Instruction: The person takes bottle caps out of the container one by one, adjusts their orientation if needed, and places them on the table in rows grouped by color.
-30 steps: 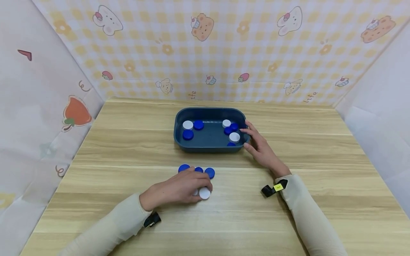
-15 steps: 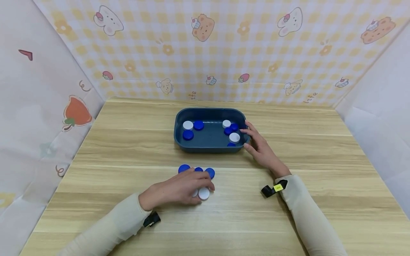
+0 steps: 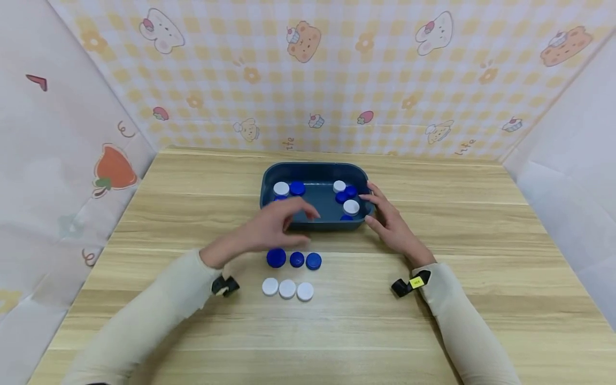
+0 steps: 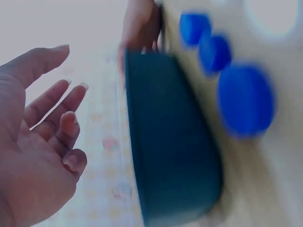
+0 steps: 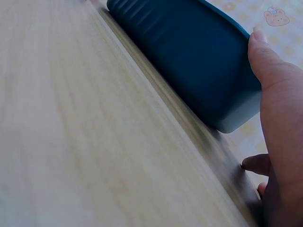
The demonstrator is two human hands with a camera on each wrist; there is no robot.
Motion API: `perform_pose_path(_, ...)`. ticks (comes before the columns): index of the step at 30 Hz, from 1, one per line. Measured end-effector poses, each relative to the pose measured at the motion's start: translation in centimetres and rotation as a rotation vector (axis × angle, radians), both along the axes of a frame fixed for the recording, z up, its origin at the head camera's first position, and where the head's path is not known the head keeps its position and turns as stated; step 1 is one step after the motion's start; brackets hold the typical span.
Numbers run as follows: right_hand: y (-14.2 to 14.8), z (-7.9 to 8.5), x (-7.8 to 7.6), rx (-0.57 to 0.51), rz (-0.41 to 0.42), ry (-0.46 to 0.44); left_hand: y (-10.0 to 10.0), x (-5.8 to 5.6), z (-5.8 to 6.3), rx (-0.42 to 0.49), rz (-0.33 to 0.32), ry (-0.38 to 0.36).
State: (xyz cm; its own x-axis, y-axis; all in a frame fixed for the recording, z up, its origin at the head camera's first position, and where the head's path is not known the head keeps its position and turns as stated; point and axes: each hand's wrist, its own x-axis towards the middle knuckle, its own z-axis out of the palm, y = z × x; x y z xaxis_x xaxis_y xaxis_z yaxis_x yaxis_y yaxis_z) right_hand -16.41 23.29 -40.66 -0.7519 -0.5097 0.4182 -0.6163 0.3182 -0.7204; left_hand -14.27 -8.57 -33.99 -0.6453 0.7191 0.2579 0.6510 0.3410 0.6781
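My left hand hovers over the near edge of a dark blue-green plastic box, thumb and fingers apart. In the left wrist view its loosely bent fingers hold nothing. On the table before the box lies a row of blue bottle caps, the large one at the left, then a small one and a medium one. Nearer still is a row of white caps. My right hand holds the box's right end, its thumb at the rim in the right wrist view.
Inside the box, white and blue caps lie at the left end, partly behind my left hand. More blue and white caps lie at the right end. A patterned cloth wall stands behind the wooden table.
My left hand has left the white caps and moved away from me to the box's near side. Both rows of caps are uncovered. The right hand and the box stay put.
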Motion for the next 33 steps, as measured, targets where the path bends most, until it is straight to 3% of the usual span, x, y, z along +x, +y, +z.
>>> perform_pose_path(4,0.0,0.0,0.0,0.011,-0.004,0.002,-0.7,-3.0,0.9,0.038,0.131,-0.148)
perform_pose_path(8,0.0,-0.1,-0.1,0.011,-0.006,0.015,-0.9,-5.6,0.8,0.092,0.208,-0.289)
perform_pose_path(11,0.0,-0.2,-0.1,0.009,-0.002,0.021,-0.5,-7.1,0.2,0.079,0.224,-0.302)
perform_pose_path(15,0.0,-0.3,0.0,0.01,-0.006,0.013,0.0,-8.7,-0.7,-0.017,0.248,-0.279)
perform_pose_path(23,0.0,-0.2,-0.1,0.015,-0.003,0.0,0.3,-10.1,-1.9,-0.088,0.286,-0.344)
perform_pose_path(33,0.2,-0.1,0.0,0.026,-0.017,0.005,1.6,-11.0,-2.4,-0.234,0.301,-0.307)
